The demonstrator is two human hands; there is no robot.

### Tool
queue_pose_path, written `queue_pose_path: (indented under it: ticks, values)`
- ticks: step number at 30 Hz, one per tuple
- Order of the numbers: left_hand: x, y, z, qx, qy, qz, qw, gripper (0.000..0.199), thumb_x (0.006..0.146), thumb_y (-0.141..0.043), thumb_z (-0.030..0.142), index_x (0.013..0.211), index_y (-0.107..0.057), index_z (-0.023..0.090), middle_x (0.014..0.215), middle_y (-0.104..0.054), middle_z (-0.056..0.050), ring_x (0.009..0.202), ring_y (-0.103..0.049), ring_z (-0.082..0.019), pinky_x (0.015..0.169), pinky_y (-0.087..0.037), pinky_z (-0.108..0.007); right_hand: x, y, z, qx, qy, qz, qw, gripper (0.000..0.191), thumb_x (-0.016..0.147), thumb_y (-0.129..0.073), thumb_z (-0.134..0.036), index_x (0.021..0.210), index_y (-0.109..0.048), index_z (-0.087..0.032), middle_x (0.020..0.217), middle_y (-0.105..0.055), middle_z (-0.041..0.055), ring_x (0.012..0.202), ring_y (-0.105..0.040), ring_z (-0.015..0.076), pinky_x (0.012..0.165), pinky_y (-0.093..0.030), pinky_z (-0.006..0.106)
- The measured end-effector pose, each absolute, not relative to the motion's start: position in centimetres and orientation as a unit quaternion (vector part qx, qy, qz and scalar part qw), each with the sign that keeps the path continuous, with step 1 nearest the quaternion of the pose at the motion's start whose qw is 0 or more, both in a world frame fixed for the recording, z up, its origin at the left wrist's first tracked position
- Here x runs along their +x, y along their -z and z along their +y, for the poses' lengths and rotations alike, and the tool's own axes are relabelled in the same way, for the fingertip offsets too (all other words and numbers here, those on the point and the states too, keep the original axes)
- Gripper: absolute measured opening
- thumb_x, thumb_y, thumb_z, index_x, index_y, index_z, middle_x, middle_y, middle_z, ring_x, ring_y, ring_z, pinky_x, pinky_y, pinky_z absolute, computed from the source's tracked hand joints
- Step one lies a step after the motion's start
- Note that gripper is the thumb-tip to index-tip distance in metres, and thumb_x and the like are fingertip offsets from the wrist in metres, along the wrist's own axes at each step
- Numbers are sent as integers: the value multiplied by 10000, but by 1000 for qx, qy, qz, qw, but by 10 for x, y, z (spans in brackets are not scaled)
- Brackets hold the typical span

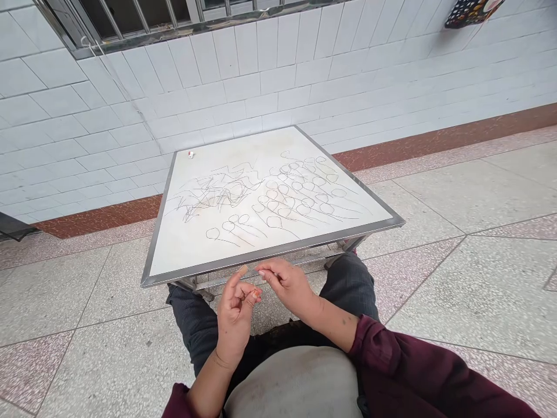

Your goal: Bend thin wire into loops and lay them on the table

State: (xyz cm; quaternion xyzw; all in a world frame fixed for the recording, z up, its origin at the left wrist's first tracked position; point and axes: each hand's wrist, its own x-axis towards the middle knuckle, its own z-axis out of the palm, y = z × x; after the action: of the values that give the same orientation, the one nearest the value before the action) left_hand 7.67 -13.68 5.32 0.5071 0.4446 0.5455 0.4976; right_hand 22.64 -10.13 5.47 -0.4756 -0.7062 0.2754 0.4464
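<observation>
My left hand [237, 313] is raised just in front of the near table edge, its thumb and curled fingers pinched on a small orange piece [256, 295]. Its index finger points up, with a tan wrap [243, 270] at the tip. Beside it, my right hand [287, 284] is closed in a pinch close to that fingertip; whatever it grips is too thin to make out. On the white table [226, 139] lie several thin wires with looped ends [300, 194], spread over the right half. Several zigzag-bent wires [213, 188] are tangled on the left half.
A small red-and-white object [191, 154] sits at the table's far left corner. A metal frame edges the tabletop. Behind stands a white tiled wall [243, 87] with a barred window [143, 17]. A patterned cloth item [472, 13] hangs at upper right. My knees flank the table's near side.
</observation>
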Motion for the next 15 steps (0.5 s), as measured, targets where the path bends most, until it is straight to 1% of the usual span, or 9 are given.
queue_pose_path:
  ticks: [2,5,7,9,11,13,14,15]
  values:
    - [77,-52,-137,509,-547,445,494,459,826,-653,270,1259,-507,236,750,-639,18,714,-591,-120,738,-471,-253,227,-54,-100,-480,-304,-694,443,171,925,-480,-266,951,-646,-234,856,-692,30,803,-630,180,736,-463,308]
    - [77,-53,-138,506,-545,448,497,481,842,-632,259,1295,-475,236,734,-624,24,705,-584,-116,747,-471,-257,228,-56,-97,-464,-406,-667,418,147,905,-507,-284,930,-640,-227,745,-662,1,695,-627,157,631,-459,269]
    - [77,-53,-139,509,-537,455,496,492,844,-630,257,1307,-465,235,728,-619,27,704,-580,-115,752,-467,-257,229,-57,-97,-446,-462,-649,409,143,894,-514,-290,919,-639,-224,755,-658,-2,663,-624,148,569,-448,248]
    - [77,-53,-139,516,-531,460,490,478,842,-633,255,1294,-478,230,730,-623,26,705,-578,-114,752,-462,-254,228,-58,-97,-431,-456,-653,424,161,900,-499,-288,938,-644,-229,822,-667,11,685,-622,148,585,-461,254]
    - [78,-52,-140,518,-534,456,488,462,838,-637,257,1277,-494,225,741,-632,19,714,-582,-118,748,-460,-253,227,-57,-99,-430,-392,-681,445,190,916,-478,-289,969,-652,-237,881,-672,29,752,-616,161,687,-481,294]
    - [78,-51,-140,511,-545,451,488,460,837,-639,259,1273,-497,219,748,-636,13,722,-587,-122,749,-462,-257,225,-56,-100,-445,-341,-696,449,213,930,-466,-308,1026,-644,-240,868,-670,41,793,-605,176,764,-475,329]
    - [78,-51,-140,506,-552,450,487,464,836,-640,258,1275,-494,218,751,-636,11,725,-589,-124,750,-464,-259,225,-56,-101,-454,-346,-690,446,235,938,-456,-328,1079,-621,-240,839,-664,40,787,-601,177,750,-479,328]
    - [78,-52,-140,500,-558,451,484,472,835,-642,257,1280,-489,220,752,-636,11,721,-590,-124,750,-466,-261,224,-56,-101,-459,-373,-673,444,267,947,-436,-356,1132,-586,-236,803,-652,34,763,-594,174,701,-488,313]
